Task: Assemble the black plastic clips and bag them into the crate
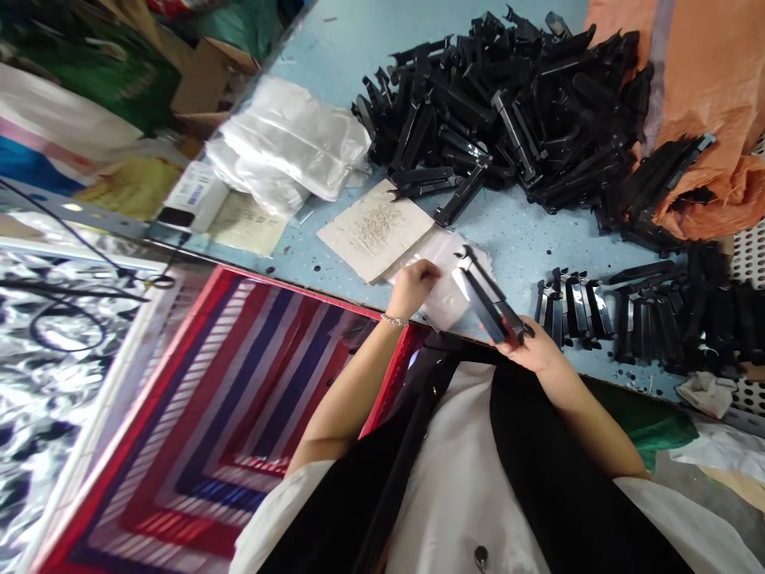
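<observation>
Head view: I see the right hand (526,341) closed around a black part (493,307), which hides several of its fingers; the part is tilted, overlapping the clear bags (449,301) in my view. The left hand (412,288) has its fingers curled at those bags, and I can't tell whether they pinch one. The orange sack (705,80) runs out of frame. The table (514,243) has its near edge just below both hands; I find bare surface from the bags toward the row (574,307) of parts on the right. The pile (508,104) blocks the far side, and the board (376,231) borders the bags at left.
</observation>
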A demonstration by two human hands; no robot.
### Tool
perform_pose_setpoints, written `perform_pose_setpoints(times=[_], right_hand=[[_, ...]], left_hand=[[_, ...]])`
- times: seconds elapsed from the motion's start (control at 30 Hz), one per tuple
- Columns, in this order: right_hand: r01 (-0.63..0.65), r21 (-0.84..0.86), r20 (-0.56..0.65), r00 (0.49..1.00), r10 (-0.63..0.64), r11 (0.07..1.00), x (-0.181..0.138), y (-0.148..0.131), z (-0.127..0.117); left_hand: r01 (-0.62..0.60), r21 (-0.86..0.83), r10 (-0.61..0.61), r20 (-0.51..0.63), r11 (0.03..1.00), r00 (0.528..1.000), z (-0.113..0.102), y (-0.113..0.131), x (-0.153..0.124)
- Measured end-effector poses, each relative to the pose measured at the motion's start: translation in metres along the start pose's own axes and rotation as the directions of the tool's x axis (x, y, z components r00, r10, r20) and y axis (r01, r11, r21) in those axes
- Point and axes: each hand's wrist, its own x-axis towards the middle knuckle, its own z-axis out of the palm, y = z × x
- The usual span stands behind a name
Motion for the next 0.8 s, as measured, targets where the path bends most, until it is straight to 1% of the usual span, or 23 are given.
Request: perform_pose_setpoints(times=[0.07,0.1,0.2,0.27,0.33,0.37,0.47,0.53,0.57,0.63,0.67,0.73,0.8], right_hand=[[-0.063,0.055,0.033,0.998,0.061,0.996,0.007,0.007,0.006],[-0.064,0.074,0.026,0.998,0.062,0.995,0.010,0.009,0.006],[0.019,0.093,-0.045,0.999,-0.015,0.996,0.009,0.005,0.000],[0.073,0.072,-0.085,0.994,-0.067,0.995,0.004,-0.002,-0.007],[0.091,0.054,-0.103,0.991,-0.085,0.994,-0.002,-0.007,-0.012],[0.090,0.048,-0.104,0.991,-0.085,0.995,-0.004,-0.009,-0.013],[0.065,0.044,-0.093,0.994,-0.061,0.997,-0.008,-0.007,-0.014],[0.034,0.078,-0.075,0.997,-0.028,0.996,-0.008,-0.002,-0.014],[0.009,0.109,-0.060,0.998,-0.002,0.994,-0.007,0.001,-0.013],[-0.064,0.170,-0.012,0.998,0.067,0.983,-0.003,0.008,-0.012],[-0.101,0.190,0.008,0.995,0.101,0.977,0.001,0.012,-0.011],[-0.149,0.203,0.011,0.989,0.150,0.968,0.008,0.020,-0.010],[-0.140,0.211,-0.026,0.989,0.148,0.967,0.015,0.026,-0.010]], left_hand=[[-0.046,0.048,0.046,0.004,0.998,0.999,0.001,0.002,-0.004],[-0.046,0.049,0.046,0.002,0.998,0.999,0.001,0.003,-0.007],[-0.027,0.000,0.027,-0.011,1.000,1.000,0.001,0.005,-0.011],[-0.052,-0.016,0.053,0.021,0.999,0.998,0.001,0.006,-0.013],[-0.074,-0.008,0.074,0.053,0.997,0.996,0.003,0.008,-0.013],[-0.071,0.004,0.070,0.052,0.997,0.996,0.004,0.009,-0.013],[-0.033,0.018,0.033,0.022,0.999,0.999,0.010,0.010,-0.011],[-0.022,-0.004,0.022,0.047,1.000,0.999,0.014,0.007,-0.009],[-0.021,-0.015,0.022,0.057,1.000,0.998,0.015,0.006,-0.009],[-0.031,-0.004,0.032,0.037,0.999,0.999,0.015,0.003,-0.009],[-0.055,0.028,0.054,0.016,0.998,0.998,0.013,0.002,-0.009],[-0.143,0.168,0.148,-0.020,0.975,0.989,0.008,0.003,-0.011],[-0.238,0.359,0.260,-0.014,0.902,0.966,0.000,0.005,-0.015]])
